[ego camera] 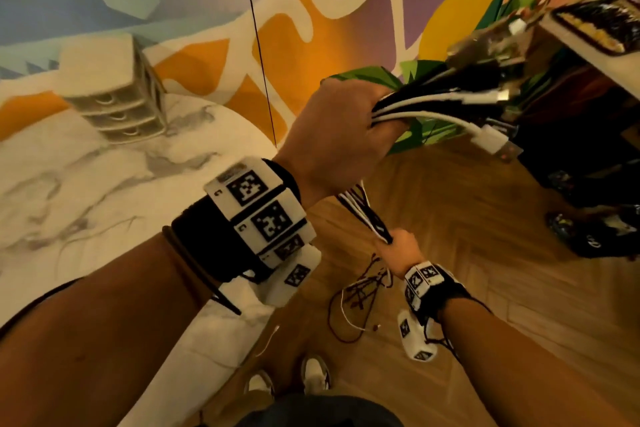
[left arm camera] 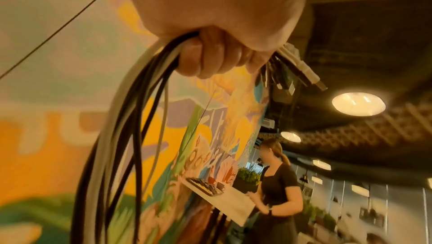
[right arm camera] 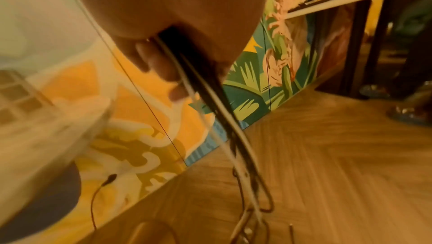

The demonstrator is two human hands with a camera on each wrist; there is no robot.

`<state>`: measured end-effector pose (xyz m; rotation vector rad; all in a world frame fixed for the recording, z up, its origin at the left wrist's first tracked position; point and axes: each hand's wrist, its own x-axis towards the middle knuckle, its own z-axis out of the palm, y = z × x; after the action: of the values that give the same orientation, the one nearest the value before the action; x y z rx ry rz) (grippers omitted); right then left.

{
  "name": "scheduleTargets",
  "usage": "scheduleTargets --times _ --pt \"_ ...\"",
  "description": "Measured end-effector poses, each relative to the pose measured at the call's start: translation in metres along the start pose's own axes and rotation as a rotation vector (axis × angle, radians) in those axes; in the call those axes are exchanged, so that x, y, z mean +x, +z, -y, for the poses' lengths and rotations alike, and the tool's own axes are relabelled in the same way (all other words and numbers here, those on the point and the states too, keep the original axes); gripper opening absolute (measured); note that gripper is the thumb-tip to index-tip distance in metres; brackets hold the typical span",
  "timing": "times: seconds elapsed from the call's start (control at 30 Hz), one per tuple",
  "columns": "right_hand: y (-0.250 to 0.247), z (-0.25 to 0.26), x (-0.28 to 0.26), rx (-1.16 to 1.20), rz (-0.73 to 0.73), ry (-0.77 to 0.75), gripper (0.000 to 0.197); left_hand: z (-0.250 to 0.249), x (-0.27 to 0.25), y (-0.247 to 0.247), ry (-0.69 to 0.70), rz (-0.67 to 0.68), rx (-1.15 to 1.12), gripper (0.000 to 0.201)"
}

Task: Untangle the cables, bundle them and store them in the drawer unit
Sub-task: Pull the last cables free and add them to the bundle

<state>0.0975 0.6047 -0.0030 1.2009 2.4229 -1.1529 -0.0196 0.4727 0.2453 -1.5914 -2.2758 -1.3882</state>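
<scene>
The person stood beside a marbled white table (ego camera: 86, 184), both hands off to its right above the wooden floor (ego camera: 502, 288). The left hand (ego camera: 332, 135) was raised, its fingers curled tight round a sheaf of black and white cables (ego camera: 408, 107) just behind their plugs — USB connectors (ego camera: 498, 146) fanned out past the fist, and the left wrist view showed the fingers (left arm camera: 210, 57) wrapped round the strands. Lower down, the right hand (ego camera: 401, 250) was closed round the same strands, which ran taut between the two fists. Below it the loose ends (ego camera: 360, 291) trailed to the floor in a snarl; the right wrist view showed them looping there, blurred.

This looked like the untangling step, nearly turned into bundling: the plug ends were gathered and aligned, the tails were not. The next move probably called for the right hand to slide down the run, combing the strands apart while the left kept the plugs pinned, gently enough that a knot would not cinch. The drawer unit (ego camera: 117, 97) sat on the far part of the table, well apart from the cables, its drawers apparently closed — one would need opening.
</scene>
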Motion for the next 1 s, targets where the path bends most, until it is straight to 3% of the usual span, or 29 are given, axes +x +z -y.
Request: scheduleTargets --times 0.1,0.17,0.2,0.27,0.33,0.4,0.47,0.53,0.63,0.73,0.8,0.93,1.0 --pt "-0.003 -0.004 -0.009 -0.248 0.202 -0.051 0.017 0.007 -0.010 0.022 -0.255 0.027 -0.367 0.050" --pt "-0.011 0.008 -0.014 -0.205 0.259 -0.246 0.028 0.015 -0.018 0.037 -0.428 0.074 -0.576 0.044" --pt "-0.017 0.017 -0.018 -0.114 0.254 -0.347 0.033 0.019 -0.022 0.044 -0.497 0.095 -0.622 0.042" --pt "-0.034 0.039 -0.029 0.278 0.233 -0.406 0.039 0.028 -0.032 0.055 -0.581 0.152 -0.626 0.041" --pt "-0.053 0.059 -0.042 0.775 0.375 -0.471 0.045 0.040 -0.043 0.065 -0.633 0.217 -0.597 0.035" --pt "-0.067 0.078 -0.054 0.991 0.482 -0.505 0.057 0.046 -0.052 0.068 -0.674 0.229 -0.646 0.024" --pt "-0.067 0.090 -0.059 0.995 0.506 -0.504 0.075 0.049 -0.057 0.068 -0.644 0.239 -0.666 0.032" --pt "-0.062 0.097 -0.059 0.929 0.461 -0.498 0.075 0.052 -0.064 0.068 -0.597 0.335 -0.620 0.007" --pt "-0.059 0.113 -0.065 0.862 0.419 -0.451 0.042 0.048 -0.078 0.071 -0.565 0.458 -0.541 0.029" --pt "-0.053 0.125 -0.069 0.753 0.395 -0.386 0.044 0.051 -0.089 0.072 -0.592 0.385 -0.549 0.049" --pt "-0.045 0.129 -0.071 0.696 0.354 -0.365 0.047 0.053 -0.091 0.066 -0.597 0.409 -0.505 0.055" --pt "-0.038 0.134 -0.075 0.738 0.302 -0.312 0.046 0.051 -0.090 0.037 -0.420 0.546 -0.145 0.033" --pt "-0.037 0.137 -0.077 0.793 0.284 -0.283 0.042 0.051 -0.084 0.017 -0.404 0.418 0.101 0.024"
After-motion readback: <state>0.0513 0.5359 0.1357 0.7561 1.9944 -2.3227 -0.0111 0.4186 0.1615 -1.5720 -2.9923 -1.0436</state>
